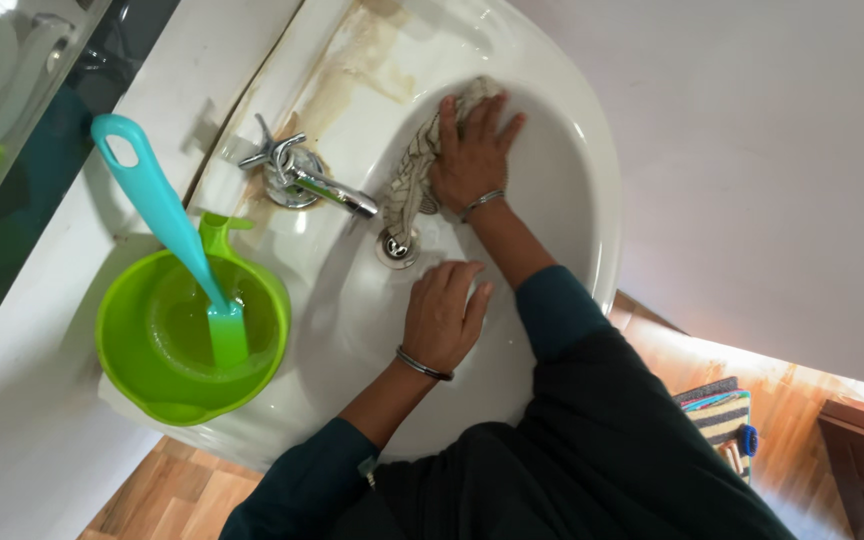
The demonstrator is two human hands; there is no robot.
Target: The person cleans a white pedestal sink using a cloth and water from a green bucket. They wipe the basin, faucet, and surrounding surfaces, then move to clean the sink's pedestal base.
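Mid-scrub: right hand (472, 150) presses a checked cloth (407, 185) flat-fingered against the white washbasin (572, 200) wall, left hand (442, 315) spread flat bracing; unwiped stains beside the tap (307, 178) seemingly need attention.

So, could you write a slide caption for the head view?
Right hand presses a cloth inside a white sink; left hand rests near the drain.

No packages, labels, signs or screens show in this view.
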